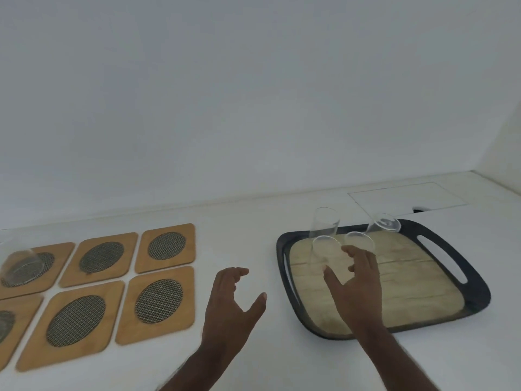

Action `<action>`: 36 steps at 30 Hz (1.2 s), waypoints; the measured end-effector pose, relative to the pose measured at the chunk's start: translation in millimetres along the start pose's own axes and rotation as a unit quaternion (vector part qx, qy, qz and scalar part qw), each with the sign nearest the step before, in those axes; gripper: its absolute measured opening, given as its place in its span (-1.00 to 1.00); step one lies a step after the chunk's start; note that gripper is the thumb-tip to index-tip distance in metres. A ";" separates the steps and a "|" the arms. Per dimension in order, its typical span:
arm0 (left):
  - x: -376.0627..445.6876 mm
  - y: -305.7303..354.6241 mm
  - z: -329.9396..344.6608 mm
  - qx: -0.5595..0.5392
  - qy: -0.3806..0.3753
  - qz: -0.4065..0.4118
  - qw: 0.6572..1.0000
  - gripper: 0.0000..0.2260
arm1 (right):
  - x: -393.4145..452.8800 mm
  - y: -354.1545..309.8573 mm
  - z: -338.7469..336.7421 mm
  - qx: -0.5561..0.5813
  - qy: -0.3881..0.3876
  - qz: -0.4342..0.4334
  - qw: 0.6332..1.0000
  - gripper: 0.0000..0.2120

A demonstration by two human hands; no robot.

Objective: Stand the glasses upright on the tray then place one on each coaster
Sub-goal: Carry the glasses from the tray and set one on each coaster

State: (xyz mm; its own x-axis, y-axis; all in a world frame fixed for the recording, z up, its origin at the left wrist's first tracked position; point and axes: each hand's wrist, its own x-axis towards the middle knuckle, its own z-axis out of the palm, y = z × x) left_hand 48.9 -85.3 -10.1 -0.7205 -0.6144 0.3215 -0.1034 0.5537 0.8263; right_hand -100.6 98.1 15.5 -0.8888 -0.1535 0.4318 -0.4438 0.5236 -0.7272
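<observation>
Six wooden coasters sit at the left of the white counter, each with a dark woven oval, and the far-left one at ten o'clock from the left hand already carries a clear glass on the coaster, blurred, its pose hard to read. Moving right, the left hand hovers over bare counter between coasters and tray, fingers spread and curled, thumb out toward three o'clock, holding nothing. Next, the right hand reaches over the dark tray, fingers open and arched, palm empty. Just past its fingertips, at twelve o'clock, stands a near glass, and whether the thumb touches it I cannot tell. Inside the tray there's a tan mat and what look like three or four clear glasses crowded at the far-left corner; the exact count is hard to make out. The tall back glass leans slightly, long axis running roughly twelve to six. At one o'clock from the hand, the tilted glass lies tipped, its long axis slanting up toward one o'clock, round end facing the camera.
</observation>
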 end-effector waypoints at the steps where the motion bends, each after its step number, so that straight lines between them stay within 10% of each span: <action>1: 0.1 1.7 5.0 0.003 -0.003 -0.001 1.000 -0.54 | 4.8 2.2 -0.7 -0.017 -0.024 -0.003 1.000 -0.48; 12: -9.3 10.7 24.8 0.023 -0.022 -0.021 0.999 -0.56 | 29.3 5.1 24.6 -0.141 -0.116 -0.017 0.983 -0.32; 23: -2.2 25.1 24.1 -0.013 -0.023 0.008 1.000 -0.41 | 23.1 -22.6 11.6 -0.011 -0.045 -0.051 0.998 -0.35; 36: 19.0 54.0 35.4 -0.068 -0.008 0.056 0.996 -0.28 | -3.9 -75.1 -2.4 0.172 -0.141 -0.088 0.971 -0.33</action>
State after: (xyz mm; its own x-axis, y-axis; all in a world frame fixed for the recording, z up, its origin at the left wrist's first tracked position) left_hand 5.3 -47.2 24.3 -0.7326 -0.5440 0.4091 0.0718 0.5359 0.8412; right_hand -63.4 61.3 69.7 -0.7695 -0.4648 0.4379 -0.5608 0.1639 -0.8116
